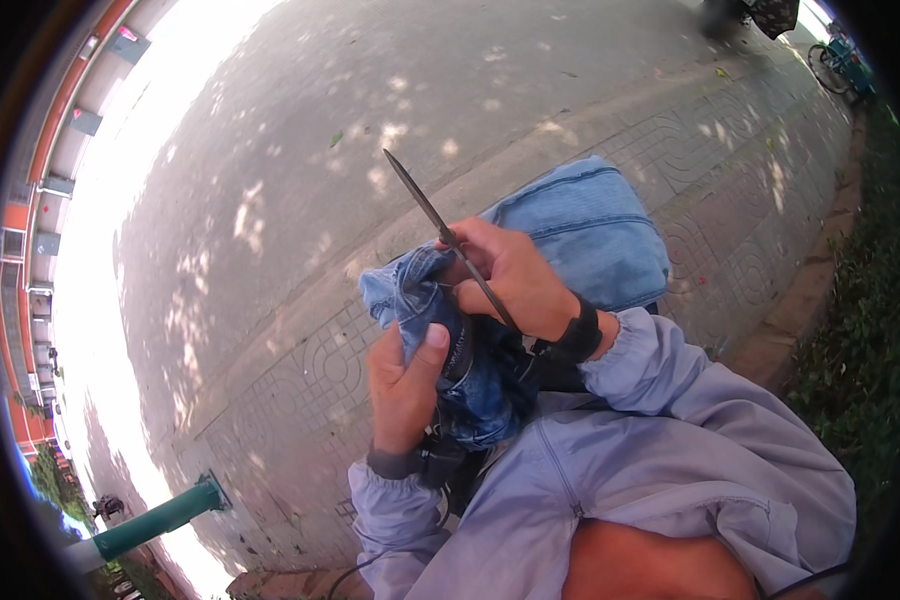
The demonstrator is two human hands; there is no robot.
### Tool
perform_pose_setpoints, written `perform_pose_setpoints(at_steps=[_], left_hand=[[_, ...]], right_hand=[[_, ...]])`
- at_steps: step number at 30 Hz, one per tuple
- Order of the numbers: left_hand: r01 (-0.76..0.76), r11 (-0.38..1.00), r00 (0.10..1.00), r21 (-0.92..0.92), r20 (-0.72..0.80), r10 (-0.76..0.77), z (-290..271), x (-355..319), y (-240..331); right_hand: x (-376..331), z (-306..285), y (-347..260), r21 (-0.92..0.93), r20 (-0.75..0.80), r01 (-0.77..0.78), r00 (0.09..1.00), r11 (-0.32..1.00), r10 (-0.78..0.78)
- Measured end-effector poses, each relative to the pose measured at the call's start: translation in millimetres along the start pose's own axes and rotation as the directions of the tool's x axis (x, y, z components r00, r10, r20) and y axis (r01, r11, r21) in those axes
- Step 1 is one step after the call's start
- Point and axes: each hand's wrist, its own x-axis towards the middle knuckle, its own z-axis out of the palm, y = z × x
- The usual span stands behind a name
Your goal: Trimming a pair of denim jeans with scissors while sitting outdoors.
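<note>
My left hand (pixel 402 385) is closed on the edge of a folded blue denim piece (pixel 485 405), its thumb pressed flat on the cloth. What looks like a zipper or a row of stitching runs beside that thumb. Across my right hand (pixel 520 280) lies a long, slim, dark tool (pixel 417 192) with a pointed end, gripped in curled fingers. Its tip points up and left, away from me; the frame does not show its exact kind. My right fingertips are right at the denim's upper fold. Lighter blue denim (pixel 595 235) with seams bulges out behind my right hand.
Patterned paving (pixel 315 375) and grey pavement (pixel 350 80) spread ahead. A green post (pixel 160 520) stands at lower left. Along the right run a kerb (pixel 810 290) and a dark green hedge (pixel 865 320). A parked bicycle (pixel 830 68) is at the far upper right.
</note>
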Motion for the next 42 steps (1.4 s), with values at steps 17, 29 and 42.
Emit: perform_pose_setpoints(at_steps=[17,29,42], left_hand=[[-0.240,0.562,0.773,0.791,-0.194,0.603,-3.2,12.0,23.4],[-0.458,0.476,0.868,0.750,0.264,0.421,-4.3,32.4,31.4],[0.097,0.991,0.943,-0.089,0.328,-0.063,-23.8,32.6,10.2]], right_hand=[[-1.2,-17.1,-30.3,0.060,0.238,-0.227,0.949,0.972,0.207],[1.9,-18.8,-38.0,-0.051,0.324,-0.080,0.942,0.995,0.092],[-0.1,-19.9,-30.3,-0.114,0.389,0.012,0.920,0.993,0.034]])
